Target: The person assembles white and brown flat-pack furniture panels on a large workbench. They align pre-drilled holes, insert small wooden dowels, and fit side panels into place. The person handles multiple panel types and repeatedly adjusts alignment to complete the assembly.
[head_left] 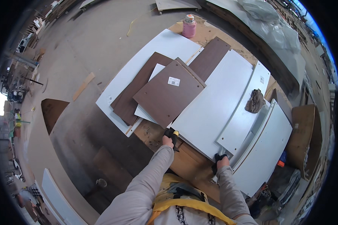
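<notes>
1. A black-gloved right hand [220, 162] reaches the near right corner of a wide, flat white panel [214, 107]; its grip cannot be told.
2. A black-gloved left hand [170, 138] meets the panel's near left corner, grip likewise unclear.
3. Beyond, a square brown board [167, 95] lies labelled.
4. A pink cylindrical bottle [189, 28] stands farthest.

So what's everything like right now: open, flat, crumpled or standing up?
Pink bottle: upright, top on.
Grey-brown rag: crumpled.
Narrow white board: lying under the rag.
Brown labelled panel: lying on others, sticker up.
Wide white panel: lying down, partly covered.
Cardboard box: looks open.
Left hand: gloved, at panel edge.
Right hand: gloved, at panel edge.
</notes>
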{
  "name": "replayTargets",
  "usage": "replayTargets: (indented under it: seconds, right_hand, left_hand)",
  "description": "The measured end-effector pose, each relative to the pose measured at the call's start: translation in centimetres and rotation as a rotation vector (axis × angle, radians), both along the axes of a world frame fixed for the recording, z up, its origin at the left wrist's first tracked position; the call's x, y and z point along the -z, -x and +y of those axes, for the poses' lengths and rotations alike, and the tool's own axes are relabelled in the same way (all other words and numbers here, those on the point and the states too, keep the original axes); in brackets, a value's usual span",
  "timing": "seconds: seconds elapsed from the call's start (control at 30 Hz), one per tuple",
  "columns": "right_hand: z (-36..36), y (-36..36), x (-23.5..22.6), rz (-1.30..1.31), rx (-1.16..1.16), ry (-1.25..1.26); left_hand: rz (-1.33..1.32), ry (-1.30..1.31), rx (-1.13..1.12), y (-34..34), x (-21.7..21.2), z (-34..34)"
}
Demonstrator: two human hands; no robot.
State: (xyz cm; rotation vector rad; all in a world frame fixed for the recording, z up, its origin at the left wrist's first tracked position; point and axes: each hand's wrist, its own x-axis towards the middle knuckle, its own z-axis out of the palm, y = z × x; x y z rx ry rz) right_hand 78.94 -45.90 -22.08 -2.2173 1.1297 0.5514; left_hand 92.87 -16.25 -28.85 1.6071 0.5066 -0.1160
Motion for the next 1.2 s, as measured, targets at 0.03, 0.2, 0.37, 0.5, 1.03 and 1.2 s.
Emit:
replayTargets:
  seconds: [0.03,0.2,0.37,0.5,1.03,1.2]
  right_hand:
    - [0.7,-0.1,-1.0,-0.020,-0.023,0.063]
    - [1.7,-1.0,-2.5,-0.097,0.004,0.067]
    - [0.1,-0.7,-1.2,-0.011,0.077,0.054]
    - [-1.4,1.7,3.1,-0.154,0.076,0.073]
    - [-5.9,-0.1,-2.2,-0.295,0.214,0.333]
    - [-7.6,-4.4,-3.1,-0.164,0.116,0.163]
  left_hand:
    - [0.069,0.150,-0.020,0.1,-0.5,-0.8]
    - [0.463,0.350,-0.346,-1.3,2.6,-0.9]
    - [0.598,0.314,-0.493,-3.0,-1.5,-2.7]
    - [0.518,0.498,-0.429,-2.5,-1.8,-2.3]
    - [0.293,0.278,0.105,-0.5,-5.6,1.5]
    - [0.026,0.143,0.533,0.6,-5.3,-2.7]
